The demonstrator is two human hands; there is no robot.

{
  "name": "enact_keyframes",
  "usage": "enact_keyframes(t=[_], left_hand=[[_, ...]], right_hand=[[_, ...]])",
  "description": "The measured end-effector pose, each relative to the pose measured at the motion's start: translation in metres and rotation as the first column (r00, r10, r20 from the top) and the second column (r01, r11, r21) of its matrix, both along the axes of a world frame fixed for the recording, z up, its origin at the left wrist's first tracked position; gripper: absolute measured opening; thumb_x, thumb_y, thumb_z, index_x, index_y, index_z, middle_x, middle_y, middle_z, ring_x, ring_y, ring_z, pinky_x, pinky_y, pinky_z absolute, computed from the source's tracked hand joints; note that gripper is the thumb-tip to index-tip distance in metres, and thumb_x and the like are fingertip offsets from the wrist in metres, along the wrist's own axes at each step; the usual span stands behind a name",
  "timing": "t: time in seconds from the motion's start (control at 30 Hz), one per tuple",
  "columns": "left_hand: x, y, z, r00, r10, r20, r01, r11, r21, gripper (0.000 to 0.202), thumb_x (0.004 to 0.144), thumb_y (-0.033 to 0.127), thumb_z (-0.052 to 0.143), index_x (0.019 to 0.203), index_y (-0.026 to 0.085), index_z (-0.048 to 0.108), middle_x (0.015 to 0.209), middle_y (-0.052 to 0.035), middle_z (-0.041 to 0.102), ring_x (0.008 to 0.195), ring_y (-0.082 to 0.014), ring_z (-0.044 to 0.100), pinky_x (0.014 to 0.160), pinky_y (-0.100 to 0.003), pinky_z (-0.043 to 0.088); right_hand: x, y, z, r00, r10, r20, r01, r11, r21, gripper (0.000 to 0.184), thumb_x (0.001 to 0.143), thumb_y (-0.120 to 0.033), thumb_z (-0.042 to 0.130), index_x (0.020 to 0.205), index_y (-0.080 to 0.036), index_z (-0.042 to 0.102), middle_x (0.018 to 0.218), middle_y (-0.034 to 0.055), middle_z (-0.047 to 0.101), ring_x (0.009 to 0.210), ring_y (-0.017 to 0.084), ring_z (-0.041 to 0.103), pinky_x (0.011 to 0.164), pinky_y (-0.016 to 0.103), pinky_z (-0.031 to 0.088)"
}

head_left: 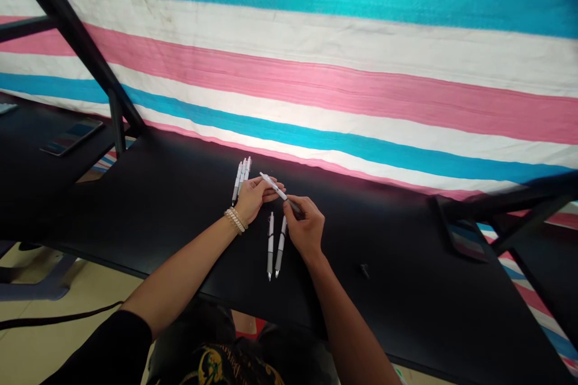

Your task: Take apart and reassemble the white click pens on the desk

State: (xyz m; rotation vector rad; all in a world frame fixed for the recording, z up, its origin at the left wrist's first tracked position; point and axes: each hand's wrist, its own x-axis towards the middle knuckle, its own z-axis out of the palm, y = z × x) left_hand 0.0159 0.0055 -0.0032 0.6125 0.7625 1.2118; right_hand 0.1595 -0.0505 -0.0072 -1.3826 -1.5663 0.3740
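Note:
Between my two hands is a white pen [274,186] with a grey grip, slanting down to the right. My left hand [255,195] closes its thumb and fingers on the upper, white part. My right hand [304,222] pinches the pen near its grey grip, fingers curled round it. Two more pens lie side by side below, tips toward me: a left pen [270,246] and a right pen [280,249], whose top is partly covered by my right hand. Beyond my left hand rests a group of several white pens [241,175], partly hidden by that hand.
The black table [180,192] backs onto a striped cloth [361,90]. A phone [72,136] lies at far left, and a dark phone-like slab [467,239] at right. A small dark piece [364,270] sits right of my forearm. Black frame bars [85,42] rise at the left.

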Motion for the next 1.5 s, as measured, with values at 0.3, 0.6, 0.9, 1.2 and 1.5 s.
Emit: enact_keyframes(t=[0.3,0.6,0.9,1.2,1.5], left_hand=[[-0.0015,0.0,-0.0023,0.998,-0.027,0.058,0.025,0.999,0.03,0.022,0.075,0.018,0.073,0.095,0.011,0.067,0.092,-0.0125,0.077,0.092,-0.0257,0.075,0.096,-0.046,0.055],[0.001,-0.0006,-0.0043,0.999,0.031,0.016,-0.032,0.997,0.065,0.039,0.074,0.042,0.083,0.091,0.013,0.063,0.088,-0.0089,0.075,0.084,-0.0206,0.074,0.085,-0.039,0.058],[0.0002,0.0008,-0.0047,0.996,0.091,-0.014,-0.09,0.994,0.055,0.043,0.071,0.05,0.083,0.085,0.013,0.065,0.085,-0.0074,0.075,0.083,-0.0196,0.074,0.081,-0.034,0.059],[-0.0003,0.0018,-0.0068,0.996,0.089,-0.007,-0.089,0.994,0.065,0.044,0.07,0.05,0.084,0.087,0.014,0.065,0.086,-0.0071,0.075,0.083,-0.0204,0.075,0.079,-0.034,0.06],[0.0004,0.0016,-0.0065,0.996,0.088,-0.001,-0.088,0.994,0.066,0.044,0.07,0.048,0.085,0.088,0.013,0.065,0.085,-0.0075,0.075,0.085,-0.0211,0.075,0.081,-0.034,0.06]], right_hand=[[-0.0025,-0.0007,-0.0006,1.0,0.001,-0.02,-0.002,1.0,-0.022,0.016,0.092,-0.03,0.062,0.099,-0.023,0.073,0.091,0.0044,0.071,0.081,0.019,0.067,0.069,0.031,0.056],[-0.0045,-0.0004,-0.0004,0.957,-0.015,-0.289,-0.007,0.997,-0.076,0.032,0.088,-0.037,0.067,0.116,-0.022,0.07,0.1,0.0072,0.07,0.086,0.02,0.069,0.067,0.03,0.061],[-0.0031,0.001,-0.0022,0.954,0.021,-0.3,-0.035,0.998,-0.044,0.018,0.087,-0.039,0.069,0.089,-0.022,0.076,0.102,0.0081,0.069,0.09,0.021,0.068,0.068,0.03,0.06],[-0.0038,0.0011,-0.0024,0.926,-0.04,-0.375,-0.027,0.985,-0.172,0.031,0.095,-0.044,0.057,0.102,-0.018,0.073,0.079,0.0049,0.071,0.062,0.015,0.064,0.057,0.028,0.055],[-0.0033,0.0007,-0.0024,0.936,0.014,-0.351,-0.024,0.999,-0.025,0.019,0.085,-0.033,0.07,0.1,-0.023,0.075,0.111,0.0086,0.064,0.097,0.021,0.066,0.072,0.031,0.06]])
